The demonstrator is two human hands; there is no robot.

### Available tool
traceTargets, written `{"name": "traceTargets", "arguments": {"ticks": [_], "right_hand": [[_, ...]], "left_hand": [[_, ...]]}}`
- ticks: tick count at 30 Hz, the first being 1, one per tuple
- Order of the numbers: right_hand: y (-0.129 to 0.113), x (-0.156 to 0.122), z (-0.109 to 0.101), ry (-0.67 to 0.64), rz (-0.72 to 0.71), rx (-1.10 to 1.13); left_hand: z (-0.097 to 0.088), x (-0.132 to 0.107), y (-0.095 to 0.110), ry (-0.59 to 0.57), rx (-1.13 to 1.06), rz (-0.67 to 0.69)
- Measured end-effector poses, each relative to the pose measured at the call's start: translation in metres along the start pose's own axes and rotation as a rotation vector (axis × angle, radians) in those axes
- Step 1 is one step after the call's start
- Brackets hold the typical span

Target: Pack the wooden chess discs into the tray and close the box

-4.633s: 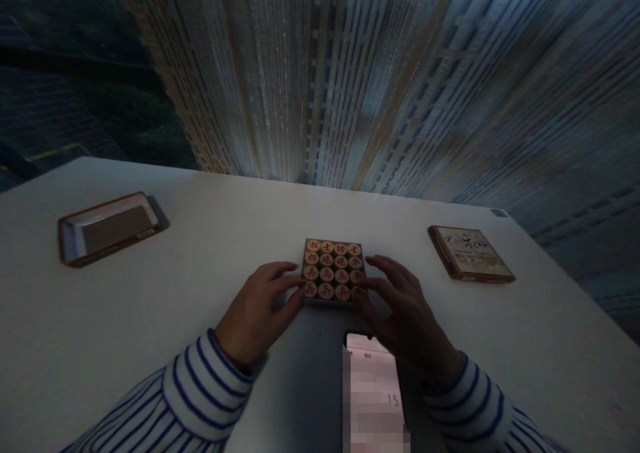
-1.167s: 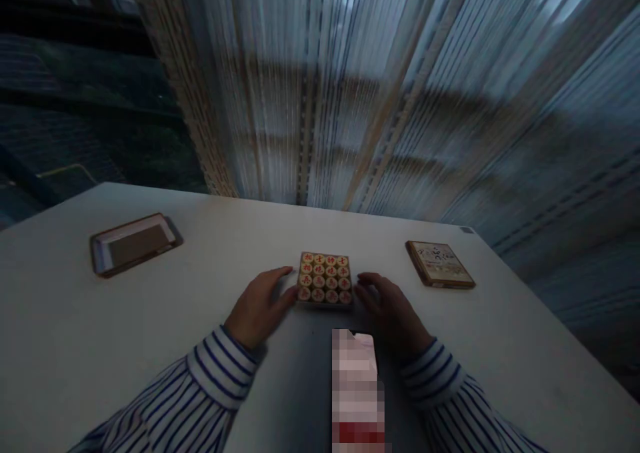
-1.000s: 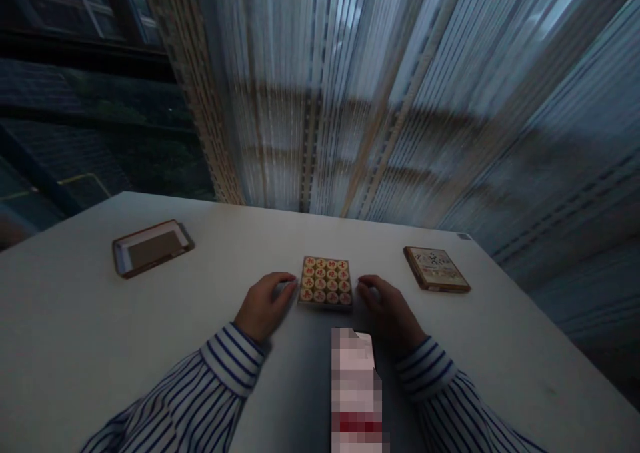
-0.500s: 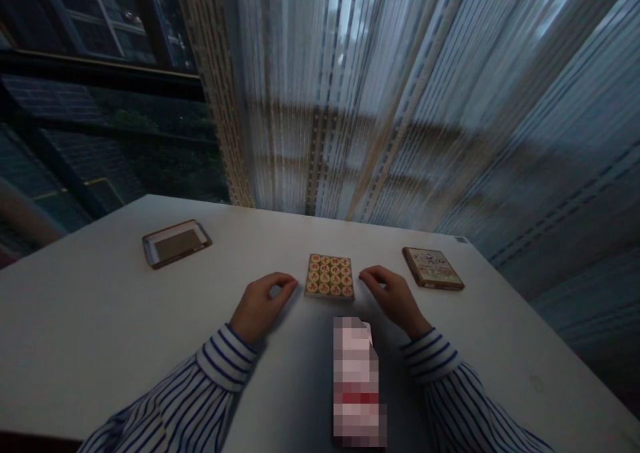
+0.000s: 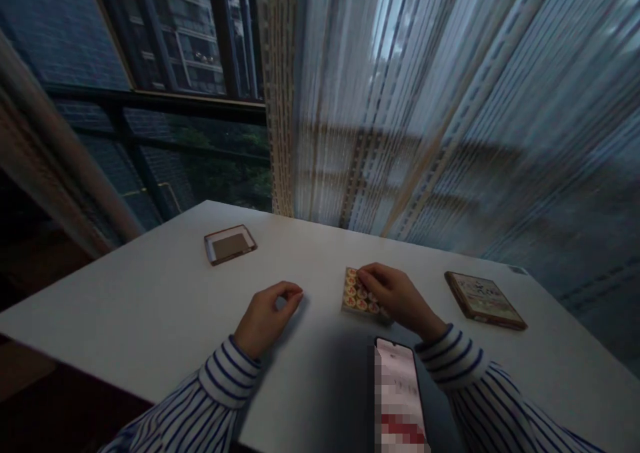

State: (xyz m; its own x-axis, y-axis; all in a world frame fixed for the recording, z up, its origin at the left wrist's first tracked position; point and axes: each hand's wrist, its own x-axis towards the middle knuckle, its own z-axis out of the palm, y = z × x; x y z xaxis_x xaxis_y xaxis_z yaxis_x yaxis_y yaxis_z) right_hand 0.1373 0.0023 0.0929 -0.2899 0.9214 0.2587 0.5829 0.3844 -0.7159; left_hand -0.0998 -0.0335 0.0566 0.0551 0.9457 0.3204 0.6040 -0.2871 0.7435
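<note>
A square tray of round Chinese chess pieces (image 5: pixel 356 301) with red characters lies on the white table, its right part hidden by my right hand. My right hand (image 5: pixel 397 296) reaches over these pieces, thumb and fingers drawn together with the tips at the upper row. Whether a piece is between those fingertips cannot be made out. To the left of the tray, my left hand (image 5: pixel 270 316) rests on the table, thumb and forefinger closed in a ring with nothing visible in them.
On the white table (image 5: pixel 150 306) a shallow open box (image 5: pixel 230 245) lies at the back left. A flat box with a printed cover (image 5: pixel 485 299) is on the right. Nearest me lies a phone (image 5: pixel 400 389), partly blurred out. Curtains (image 5: pixel 350 139) hang behind the table's far edge.
My right hand has moved left from beside the tray onto the chess pieces. My left hand keeps its closed shape. The view has turned left, so the tabletop things appear farther right.
</note>
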Motion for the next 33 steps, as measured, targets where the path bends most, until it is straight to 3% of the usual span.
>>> {"name": "traceTargets", "arguments": {"ticks": [7,16,23,33], "right_hand": [[-0.025,0.035,0.034,-0.111,-0.082,-0.014],[-0.034,0.078,0.089,-0.238,-0.105,-0.065],[-0.047,0.105,0.128,-0.298,-0.141,-0.101],[-0.049,0.146,0.179,-0.293,-0.035,-0.120]], "left_hand": [[-0.024,-0.005,-0.023,0.076,-0.004,-0.069],[-0.062,-0.003,-0.071,0.236,-0.062,-0.304],[-0.090,0.008,-0.105,0.352,-0.054,-0.382],[-0.104,0.039,-0.138,0.469,0.051,-0.466]]}}
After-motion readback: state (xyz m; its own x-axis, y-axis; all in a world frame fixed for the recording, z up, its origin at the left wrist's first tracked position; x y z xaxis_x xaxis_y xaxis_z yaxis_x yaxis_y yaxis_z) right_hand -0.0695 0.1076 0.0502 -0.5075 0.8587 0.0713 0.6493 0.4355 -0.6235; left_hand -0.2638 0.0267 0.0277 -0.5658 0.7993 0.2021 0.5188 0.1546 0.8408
